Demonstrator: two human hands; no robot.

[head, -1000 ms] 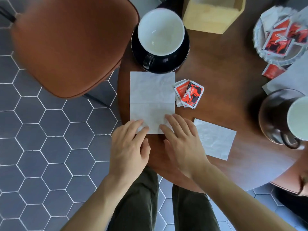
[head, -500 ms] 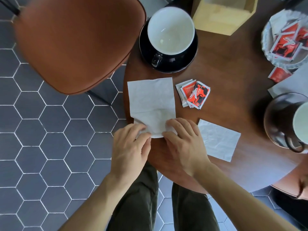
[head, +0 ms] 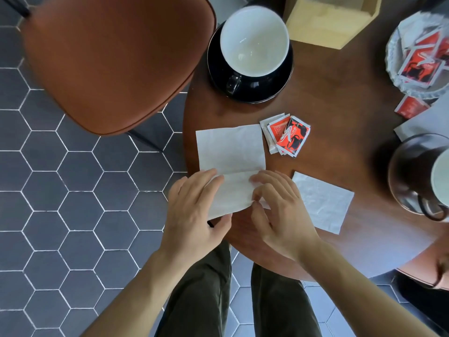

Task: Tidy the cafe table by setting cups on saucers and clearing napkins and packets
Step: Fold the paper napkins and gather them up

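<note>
A white napkin [head: 230, 152] lies unfolded near the front left edge of the round wooden table [head: 352, 147]. My left hand [head: 194, 215] pinches its near left corner, thumb under the paper. My right hand [head: 279, 210] pinches the near right corner with curled fingers. The near edge is raised off the table. A second white napkin [head: 323, 203] lies flat just right of my right hand. A small pile of red and white packets [head: 286, 135] sits beside the napkin's far right corner. A white-lined black cup [head: 254, 40] stands on its black saucer [head: 284, 81] behind.
A brown chair seat [head: 109, 57] stands left of the table. At the right, another cup [head: 442, 181] sits on a dark saucer [head: 408, 171]. A glass dish [head: 393, 52] holds more packets, with one red packet [head: 410, 107] beside it. A wooden box [head: 328, 23] stands at the back.
Both hands went from pressing flat on the napkin's near edge to pinching its corners. The near edge has lifted and the napkin has slid slightly toward me.
</note>
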